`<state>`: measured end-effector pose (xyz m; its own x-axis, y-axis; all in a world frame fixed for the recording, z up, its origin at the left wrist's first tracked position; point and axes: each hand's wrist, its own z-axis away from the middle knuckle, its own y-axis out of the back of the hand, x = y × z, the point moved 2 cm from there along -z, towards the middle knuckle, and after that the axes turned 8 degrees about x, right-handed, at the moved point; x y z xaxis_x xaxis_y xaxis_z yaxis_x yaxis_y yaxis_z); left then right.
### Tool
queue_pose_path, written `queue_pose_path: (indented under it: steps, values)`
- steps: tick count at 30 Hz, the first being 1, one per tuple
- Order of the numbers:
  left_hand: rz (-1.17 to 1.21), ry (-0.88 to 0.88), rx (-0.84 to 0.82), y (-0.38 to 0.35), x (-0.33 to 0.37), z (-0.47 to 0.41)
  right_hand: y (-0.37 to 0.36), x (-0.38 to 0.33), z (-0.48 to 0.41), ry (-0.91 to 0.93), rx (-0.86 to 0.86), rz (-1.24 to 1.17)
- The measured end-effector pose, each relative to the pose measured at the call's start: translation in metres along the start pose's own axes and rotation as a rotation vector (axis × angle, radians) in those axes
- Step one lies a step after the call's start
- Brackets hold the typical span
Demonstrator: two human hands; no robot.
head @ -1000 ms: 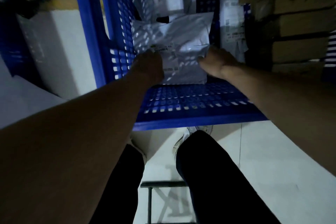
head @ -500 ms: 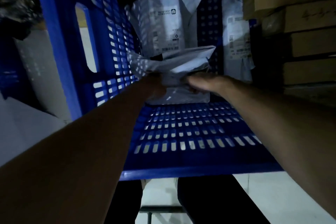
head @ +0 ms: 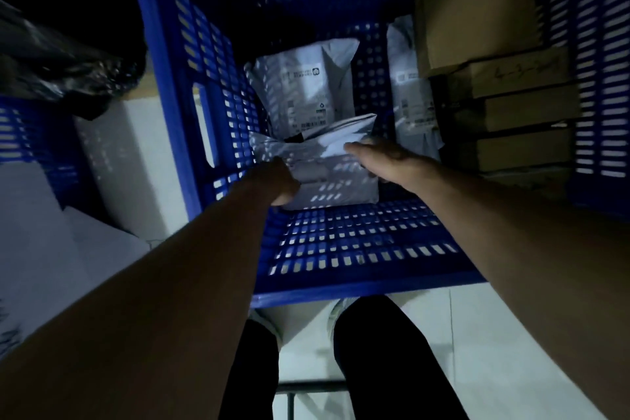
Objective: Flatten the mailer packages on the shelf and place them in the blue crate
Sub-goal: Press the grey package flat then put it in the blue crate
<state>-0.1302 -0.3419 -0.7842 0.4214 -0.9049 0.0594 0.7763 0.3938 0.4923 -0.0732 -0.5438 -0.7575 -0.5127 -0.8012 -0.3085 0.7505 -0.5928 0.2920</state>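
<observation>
Nearest, two legs in dark trousers stand on a pale floor, close to the near rim of the blue crate. Both bare forearms reach over that rim and down into the crate, converging. The left grip is turned knuckles-up, its fingers curled round the near left corner of a silvery mailer. The right grip lies flatter on the mailer's right edge, fingers straight and pointing left across its top, pressing rather than clasping. The mailer sits between the two grips, inside the crate, its far part puffed and creased. Just beyond the grips lies a second mailer, label showing. Right of the right grip, past a perforated blue wall, is a third mailer, with stacked boxes further right. Far left of the left grip sits a black bag.
</observation>
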Motion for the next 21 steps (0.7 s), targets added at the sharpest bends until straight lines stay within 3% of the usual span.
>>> queue_pose_path:
  steps: [3,7,14,17,21]
  values:
    - [0.056,-0.015,0.041,0.029,0.006,0.013,0.013,-0.008,0.016,0.008,0.027,-0.094]
    - [-0.067,-0.108,0.13,0.06,0.008,0.041,0.022,-0.013,0.042,0.015,0.019,-0.138]
    - [-0.154,-0.097,0.192,0.098,0.009,0.108,0.028,-0.037,0.11,0.124,0.053,-0.063]
    - [-0.037,-0.1,0.228,0.111,0.007,0.143,0.035,-0.046,0.138,0.118,0.144,-0.005]
    - [0.073,-0.116,0.239,0.137,0.008,0.206,0.048,-0.061,0.189,0.081,0.174,-0.107]
